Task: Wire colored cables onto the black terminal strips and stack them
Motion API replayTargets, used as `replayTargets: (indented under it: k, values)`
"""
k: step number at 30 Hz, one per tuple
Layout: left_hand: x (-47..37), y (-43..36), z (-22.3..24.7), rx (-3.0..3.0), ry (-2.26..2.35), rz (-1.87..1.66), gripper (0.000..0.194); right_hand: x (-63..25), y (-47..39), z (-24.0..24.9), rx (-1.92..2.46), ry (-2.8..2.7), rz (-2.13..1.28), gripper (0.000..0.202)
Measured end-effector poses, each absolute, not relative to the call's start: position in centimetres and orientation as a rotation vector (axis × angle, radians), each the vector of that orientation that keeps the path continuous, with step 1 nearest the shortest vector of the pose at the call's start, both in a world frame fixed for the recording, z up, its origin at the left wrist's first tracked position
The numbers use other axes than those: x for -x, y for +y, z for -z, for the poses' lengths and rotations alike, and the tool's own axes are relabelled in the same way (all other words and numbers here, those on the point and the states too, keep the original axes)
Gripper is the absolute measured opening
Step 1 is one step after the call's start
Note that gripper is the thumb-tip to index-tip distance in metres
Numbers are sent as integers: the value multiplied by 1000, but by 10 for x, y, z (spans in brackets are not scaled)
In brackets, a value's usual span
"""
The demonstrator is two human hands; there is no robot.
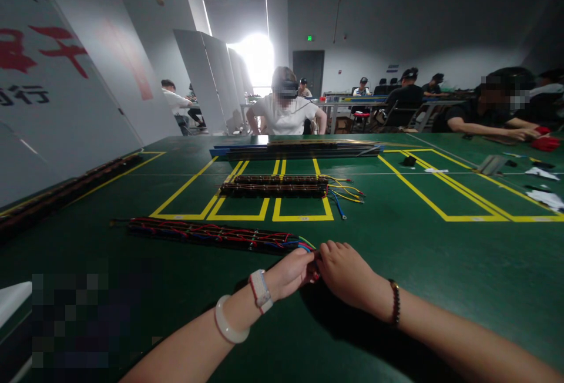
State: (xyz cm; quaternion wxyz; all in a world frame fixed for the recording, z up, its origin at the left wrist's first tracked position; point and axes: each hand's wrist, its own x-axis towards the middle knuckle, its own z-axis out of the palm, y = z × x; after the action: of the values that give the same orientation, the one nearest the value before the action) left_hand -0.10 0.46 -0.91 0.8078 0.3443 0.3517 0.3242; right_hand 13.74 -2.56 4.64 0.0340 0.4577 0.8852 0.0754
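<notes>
A long dark wired strip (211, 235) lies on the green table, with red and blue wires running along it. At its right end the loose coloured wires (305, 243) lead into my hands. My left hand (291, 271) is closed around these wire ends, palm side partly showing. Close against it, my right hand (348, 268) is closed too, its fingers curled over at the same spot. A bit of red shows below the fingers. What exactly the right fingers pinch is hidden.
Beyond lie further wired strips (273, 188) with yellow and blue leads, inside yellow tape outlines. Long dark and blue rails (295, 150) lie at the far edge. A person (286, 107) sits opposite; another person (489, 110) handles something red at right. A long strip (79, 180) lies at left.
</notes>
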Motion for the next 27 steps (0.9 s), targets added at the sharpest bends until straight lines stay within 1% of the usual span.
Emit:
replayTargets:
  k: [4, 10, 14, 17, 20, 27]
  values:
    - [1, 4, 8, -733, 745, -702, 18, -143, -21, -51, -1382, 2759, -144, 24]
    - [1, 2, 1, -737, 775, -692, 13, -149, -11, -62, -1525, 2657, 104, 26]
    - [2, 2, -4, -740, 779, -644, 11, -156, -1, -64, -1569, 2582, 156, 26]
    - [4, 2, -6, -748, 756, -623, 9, -161, 9, -60, -1618, 2572, 85, 23]
    - [7, 2, -8, -729, 729, -615, 11, -163, 16, -56, -1682, 2580, -76, 19]
    - [10, 3, -12, -703, 712, -571, 12, -161, 28, -50, -1782, 2620, -456, 21]
